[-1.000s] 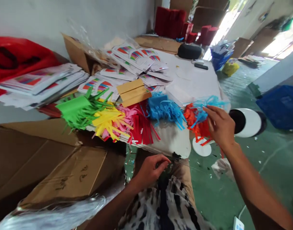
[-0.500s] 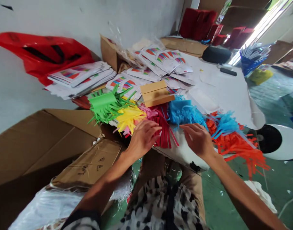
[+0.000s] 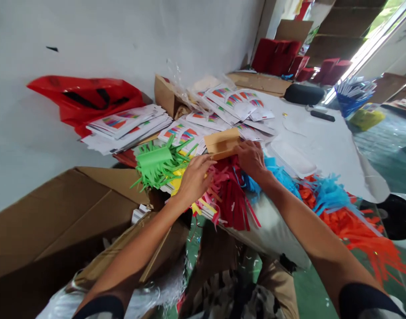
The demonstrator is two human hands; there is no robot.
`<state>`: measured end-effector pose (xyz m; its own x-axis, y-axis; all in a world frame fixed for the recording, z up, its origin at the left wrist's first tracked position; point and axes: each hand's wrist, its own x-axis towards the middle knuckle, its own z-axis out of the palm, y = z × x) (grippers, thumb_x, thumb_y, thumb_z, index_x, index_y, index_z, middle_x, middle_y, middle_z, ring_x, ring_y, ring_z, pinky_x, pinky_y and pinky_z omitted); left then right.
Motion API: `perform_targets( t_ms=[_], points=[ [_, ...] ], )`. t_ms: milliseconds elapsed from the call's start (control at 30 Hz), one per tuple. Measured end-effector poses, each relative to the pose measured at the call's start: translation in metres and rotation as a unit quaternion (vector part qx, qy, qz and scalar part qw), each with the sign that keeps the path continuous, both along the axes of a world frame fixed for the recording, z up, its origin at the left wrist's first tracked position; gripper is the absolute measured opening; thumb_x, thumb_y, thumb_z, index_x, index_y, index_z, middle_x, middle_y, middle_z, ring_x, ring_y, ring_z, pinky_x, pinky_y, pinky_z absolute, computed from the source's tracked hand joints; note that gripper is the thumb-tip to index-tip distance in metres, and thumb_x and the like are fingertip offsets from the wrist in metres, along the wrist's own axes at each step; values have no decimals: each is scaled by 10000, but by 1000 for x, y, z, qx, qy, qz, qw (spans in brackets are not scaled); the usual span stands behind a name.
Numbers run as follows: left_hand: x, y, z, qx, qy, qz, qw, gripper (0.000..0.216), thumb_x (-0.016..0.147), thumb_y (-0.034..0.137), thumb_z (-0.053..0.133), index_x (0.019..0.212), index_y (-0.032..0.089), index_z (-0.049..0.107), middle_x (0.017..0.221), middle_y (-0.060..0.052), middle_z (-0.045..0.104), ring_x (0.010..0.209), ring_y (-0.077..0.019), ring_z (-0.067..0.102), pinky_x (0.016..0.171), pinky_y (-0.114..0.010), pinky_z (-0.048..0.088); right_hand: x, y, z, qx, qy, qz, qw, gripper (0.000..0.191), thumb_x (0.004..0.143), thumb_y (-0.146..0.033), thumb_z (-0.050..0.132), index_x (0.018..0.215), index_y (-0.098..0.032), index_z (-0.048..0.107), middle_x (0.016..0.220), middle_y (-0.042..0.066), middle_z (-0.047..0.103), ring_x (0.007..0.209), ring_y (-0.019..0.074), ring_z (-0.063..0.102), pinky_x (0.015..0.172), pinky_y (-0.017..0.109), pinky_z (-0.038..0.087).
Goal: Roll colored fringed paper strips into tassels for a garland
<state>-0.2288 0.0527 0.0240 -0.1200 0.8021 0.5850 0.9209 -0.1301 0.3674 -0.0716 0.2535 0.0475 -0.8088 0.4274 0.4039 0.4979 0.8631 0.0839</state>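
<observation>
A row of fringed paper bundles lies along the table edge: green (image 3: 156, 163), yellow (image 3: 179, 175), pink and dark red (image 3: 232, 195), blue (image 3: 279, 177) and orange (image 3: 349, 221). My left hand (image 3: 193, 177) lies flat on the yellow and pink fringe, fingers stretched toward a tan paper stack (image 3: 221, 141). My right hand (image 3: 252, 159) rests over the red and blue fringe, its fingers curled at the right end of the tan stack.
Printed cards with colour fans (image 3: 130, 124) are piled behind the bundles beside a red plastic bag (image 3: 83, 99). Open cardboard boxes (image 3: 56, 221) stand at the left. A white table sheet (image 3: 322, 141) extends right, with a black pouch (image 3: 304, 94) and a blue basket (image 3: 349, 95) at the far end.
Both hands have moved forward across the fringe bundles to the tan stack. The view has shifted, so the table sits lower and more to the right.
</observation>
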Motion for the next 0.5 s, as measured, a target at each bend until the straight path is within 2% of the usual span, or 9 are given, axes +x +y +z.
perform_targets(
  t_ms=[167,267,400,500],
  points=[
    [-23,-4,13,11,9,24,1000,316,1013,224,569,1317,226,658,1484,-133,575,1403,-298,532,1182,-537,443,5,4,31,55,144,-31,988,309,1074,-293,460,1175,-210,740,1096,116,747,1114,307,574,986,487,383],
    [-24,-5,14,45,0,42,998,292,1011,211,574,1287,229,669,1429,-117,608,1363,-284,558,1155,-514,461,-4,-1,42,59,173,-34,983,346,1090,-279,428,1294,-220,700,1163,113,732,1152,305,576,1022,498,388],
    [-14,-11,13,50,-6,12,999,257,1008,154,544,1208,217,692,1252,-98,682,1199,-256,625,1046,-453,514,-30,-12,38,32,99,75,992,373,1092,-247,435,1399,-236,646,1317,90,719,1228,274,554,1066,448,366],
    [-10,-20,16,84,13,67,994,287,996,158,561,1250,221,678,1220,-110,666,1173,-272,600,1036,-456,494,-45,-19,31,11,61,130,990,431,1085,-218,436,1491,-234,578,1452,84,668,1279,264,541,1075,436,366]
  ],
)
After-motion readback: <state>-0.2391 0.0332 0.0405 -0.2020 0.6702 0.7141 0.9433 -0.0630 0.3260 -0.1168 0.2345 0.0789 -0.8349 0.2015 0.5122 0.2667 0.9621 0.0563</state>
